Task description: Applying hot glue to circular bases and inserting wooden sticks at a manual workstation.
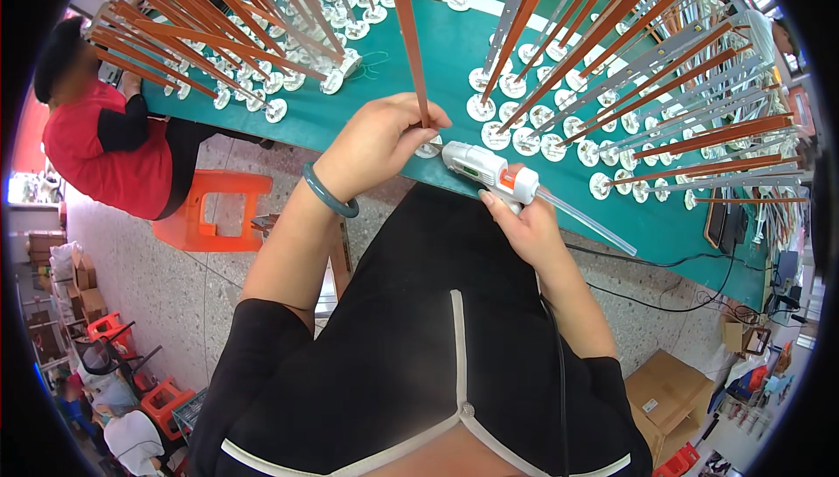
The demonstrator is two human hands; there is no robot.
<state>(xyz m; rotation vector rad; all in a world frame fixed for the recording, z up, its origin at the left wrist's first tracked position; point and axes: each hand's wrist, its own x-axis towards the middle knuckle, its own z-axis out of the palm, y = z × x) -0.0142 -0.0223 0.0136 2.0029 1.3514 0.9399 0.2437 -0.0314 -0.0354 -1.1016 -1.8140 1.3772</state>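
My left hand (371, 140), with a dark bangle at its wrist, pinches the lower end of a tall reddish-brown strip (405, 31). The strip stands nearly upright over a white round base (427, 149) at the table's near edge, part of which my fingers hide. In my right hand (531, 230) is a white hot glue gun (474, 162), its nozzle end pointing left toward that base. A long clear glue stick (594, 223) juts from the gun's back end. My right fingers are wrapped around the handle, mostly out of sight.
On the green table (393, 66), crowds of brown and grey strips on white round bases (552, 146) rise at left and right. A person in red (105, 149) sits at the left by an orange stool (223, 206). Black cables (673, 306) hang at the right; a cardboard box (669, 394) stands below.
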